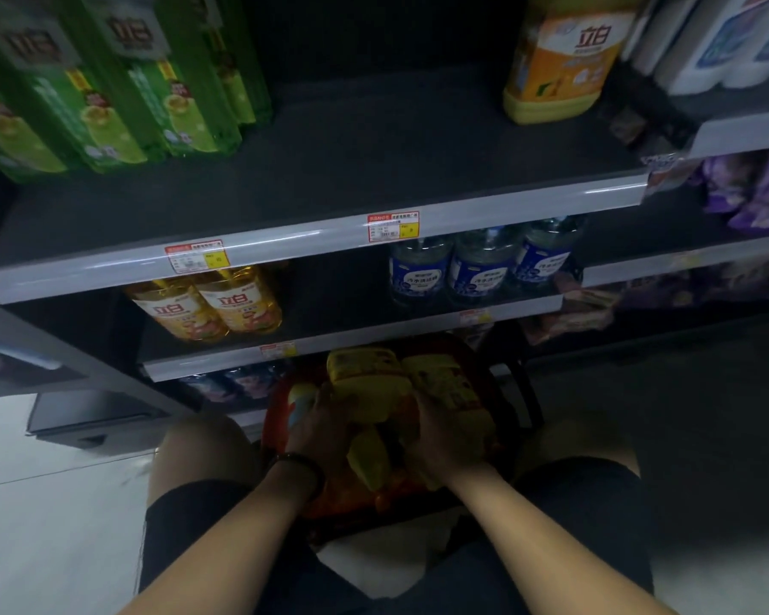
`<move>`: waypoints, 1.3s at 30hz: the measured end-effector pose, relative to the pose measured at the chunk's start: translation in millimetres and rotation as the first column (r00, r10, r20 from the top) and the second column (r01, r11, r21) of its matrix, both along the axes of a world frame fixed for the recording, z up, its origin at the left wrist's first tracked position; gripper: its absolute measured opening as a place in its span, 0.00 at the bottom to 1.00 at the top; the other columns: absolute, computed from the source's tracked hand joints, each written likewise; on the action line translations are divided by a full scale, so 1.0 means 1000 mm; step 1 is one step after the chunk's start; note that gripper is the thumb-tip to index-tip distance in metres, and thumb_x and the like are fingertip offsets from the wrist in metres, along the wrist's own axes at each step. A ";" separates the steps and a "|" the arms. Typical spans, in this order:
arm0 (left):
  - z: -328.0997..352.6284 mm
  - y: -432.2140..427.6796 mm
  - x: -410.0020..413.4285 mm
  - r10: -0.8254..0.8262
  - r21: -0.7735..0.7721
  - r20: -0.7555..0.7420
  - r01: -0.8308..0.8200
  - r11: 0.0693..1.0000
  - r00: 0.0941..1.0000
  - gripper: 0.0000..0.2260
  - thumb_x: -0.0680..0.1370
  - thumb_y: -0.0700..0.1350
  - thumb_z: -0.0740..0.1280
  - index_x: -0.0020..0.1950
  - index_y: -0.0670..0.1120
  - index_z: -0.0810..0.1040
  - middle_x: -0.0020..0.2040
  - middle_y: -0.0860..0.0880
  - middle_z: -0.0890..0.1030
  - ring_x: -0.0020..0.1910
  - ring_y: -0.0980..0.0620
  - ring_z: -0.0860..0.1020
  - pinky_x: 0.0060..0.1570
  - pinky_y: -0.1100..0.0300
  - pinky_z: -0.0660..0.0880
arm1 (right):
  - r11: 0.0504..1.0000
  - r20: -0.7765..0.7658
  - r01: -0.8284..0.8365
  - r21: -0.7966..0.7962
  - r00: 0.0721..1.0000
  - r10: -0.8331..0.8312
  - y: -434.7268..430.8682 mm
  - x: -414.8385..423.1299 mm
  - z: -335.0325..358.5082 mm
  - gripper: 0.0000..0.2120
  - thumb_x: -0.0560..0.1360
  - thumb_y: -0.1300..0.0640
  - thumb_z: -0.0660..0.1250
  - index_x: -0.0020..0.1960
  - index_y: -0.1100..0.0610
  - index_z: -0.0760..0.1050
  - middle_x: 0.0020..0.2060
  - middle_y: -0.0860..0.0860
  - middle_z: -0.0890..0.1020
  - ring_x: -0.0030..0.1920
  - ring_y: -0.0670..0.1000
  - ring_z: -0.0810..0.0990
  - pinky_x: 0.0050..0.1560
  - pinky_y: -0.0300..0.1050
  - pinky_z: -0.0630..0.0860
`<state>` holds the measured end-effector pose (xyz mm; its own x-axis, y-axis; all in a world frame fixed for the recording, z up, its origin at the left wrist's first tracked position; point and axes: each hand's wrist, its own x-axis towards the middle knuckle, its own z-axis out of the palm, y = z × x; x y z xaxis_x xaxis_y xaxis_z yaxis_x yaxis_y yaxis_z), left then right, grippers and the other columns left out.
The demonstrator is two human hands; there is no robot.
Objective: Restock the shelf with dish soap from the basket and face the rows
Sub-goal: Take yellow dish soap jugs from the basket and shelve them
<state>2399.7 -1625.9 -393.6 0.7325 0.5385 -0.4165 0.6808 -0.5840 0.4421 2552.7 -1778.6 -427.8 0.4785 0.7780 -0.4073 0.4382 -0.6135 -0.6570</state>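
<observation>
Both hands, left [318,430] and right [438,430], grip yellow dish soap bottles [374,383] in the red basket [498,392] below the shelf [311,241].

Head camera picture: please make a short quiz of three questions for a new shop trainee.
1. True or false: both hands are on yellow bottles in the red basket.
2. Which bottles stand at the left of the top shelf? A) green B) blue C) purple
3. Fill in: on the top shelf, the space between the green bottles and the orange bottle is ____.

Key:
1. True: the left hand and the right hand each grip a yellow bottle.
2. A
3. Empty
</observation>
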 end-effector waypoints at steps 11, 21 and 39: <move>0.079 0.018 -0.011 0.093 -0.005 0.352 -0.098 0.995 0.931 0.30 0.79 0.68 0.60 0.68 0.45 0.76 0.62 0.44 0.82 0.59 0.47 0.81 0.60 0.48 0.80 | 0.956 0.004 0.076 0.283 0.997 -0.081 0.011 0.023 0.068 0.44 0.72 0.29 0.75 0.81 0.49 0.69 0.75 0.46 0.76 0.74 0.47 0.74 0.69 0.35 0.66; 0.202 0.038 -0.053 0.125 0.059 0.486 -0.175 0.983 0.865 0.15 0.80 0.65 0.65 0.49 0.54 0.78 0.44 0.55 0.82 0.46 0.56 0.81 0.46 0.51 0.79 | 0.932 -0.180 -0.224 0.284 0.943 0.281 0.050 0.019 0.173 0.36 0.70 0.53 0.85 0.73 0.41 0.73 0.62 0.41 0.84 0.59 0.36 0.83 0.60 0.41 0.83; 0.395 0.059 -0.095 0.384 -0.354 0.898 -0.168 0.920 0.215 0.31 0.69 0.41 0.81 0.69 0.51 0.74 0.59 0.47 0.86 0.59 0.46 0.86 0.54 0.48 0.84 | 0.661 0.032 -0.265 0.702 0.939 0.343 0.117 -0.033 0.473 0.27 0.67 0.46 0.83 0.63 0.51 0.82 0.56 0.48 0.89 0.56 0.50 0.89 0.59 0.57 0.85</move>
<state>2304.5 -1566.9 1.5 0.4680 0.8080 0.3579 -0.1813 -0.3086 0.9338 2519.9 -1662.1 45.5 0.1535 0.9502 0.2713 0.4303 0.1829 -0.8840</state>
